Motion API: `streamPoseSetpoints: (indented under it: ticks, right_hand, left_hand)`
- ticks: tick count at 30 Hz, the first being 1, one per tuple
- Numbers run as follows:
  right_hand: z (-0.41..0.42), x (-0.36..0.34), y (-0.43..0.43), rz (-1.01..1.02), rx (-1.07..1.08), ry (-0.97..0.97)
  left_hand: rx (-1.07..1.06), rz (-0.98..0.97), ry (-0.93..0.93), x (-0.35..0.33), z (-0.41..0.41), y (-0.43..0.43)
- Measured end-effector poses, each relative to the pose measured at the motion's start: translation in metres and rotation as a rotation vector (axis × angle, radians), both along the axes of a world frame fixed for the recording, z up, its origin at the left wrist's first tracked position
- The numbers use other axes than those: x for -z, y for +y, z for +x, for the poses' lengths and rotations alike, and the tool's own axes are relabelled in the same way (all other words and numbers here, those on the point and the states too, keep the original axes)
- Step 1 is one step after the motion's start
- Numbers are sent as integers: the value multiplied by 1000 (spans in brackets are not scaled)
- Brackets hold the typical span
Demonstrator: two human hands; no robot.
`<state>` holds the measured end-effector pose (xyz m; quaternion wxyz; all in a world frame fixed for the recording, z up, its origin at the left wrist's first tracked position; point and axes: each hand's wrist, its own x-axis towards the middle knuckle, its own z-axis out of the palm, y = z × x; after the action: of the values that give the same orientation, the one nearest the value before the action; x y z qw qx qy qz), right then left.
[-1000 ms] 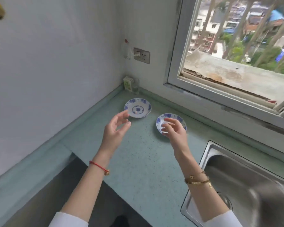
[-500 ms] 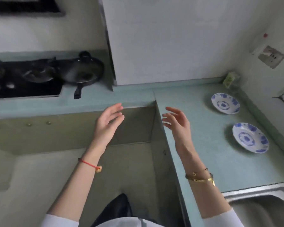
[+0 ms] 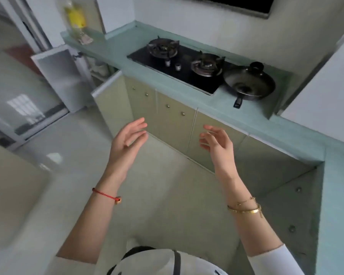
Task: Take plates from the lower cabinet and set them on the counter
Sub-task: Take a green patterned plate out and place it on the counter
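Hands: both are raised in front of the body, palms turned toward each other, fingers loosely spread and empty.
Left hand: the left hand (image 3: 127,141) hangs in the air over the pale floor (image 3: 72,147), gripping nothing, a red string bracelet (image 3: 107,196) on its wrist.
Right hand: the right hand (image 3: 218,143) is likewise open and empty, held level with the left, a gold bangle (image 3: 244,209) on its wrist.
Lower cabinet: the pale green lower cabinet doors with small round knobs (image 3: 173,120) stand shut just beyond the fingertips, neither hand touching them.
Open cabinet: further left, a white-framed cabinet door (image 3: 62,76) stands swung open, well apart from both hands; what sits on its shelves is too blurred to tell.
Plates: none can be made out anywhere in view.
Counter: the light teal counter (image 3: 226,114) runs above the shut doors and turns the corner down the right side.
Stove: a black two-burner gas hob (image 3: 183,64) is set into the counter.
Pan: a dark lidded frying pan (image 3: 248,82) rests just right of the hob.
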<state>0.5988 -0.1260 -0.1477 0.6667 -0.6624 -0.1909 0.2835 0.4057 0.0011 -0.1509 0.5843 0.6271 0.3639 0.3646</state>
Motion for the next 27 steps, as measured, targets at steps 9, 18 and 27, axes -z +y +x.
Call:
streamPoseSetpoints:
  ticks: [9, 18, 27]
  right_hand:
    - [-158, 10, 162, 6, -266, 22]
    - [-229, 29, 292, -45, -443, 26]
    - [-238, 42, 471, -37, -524, 30]
  left_hand:
    - [-280, 60, 80, 7, -195, 102]
    - [-467, 19, 57, 27, -278, 192]
    - [-539, 20, 29, 32, -274, 350]
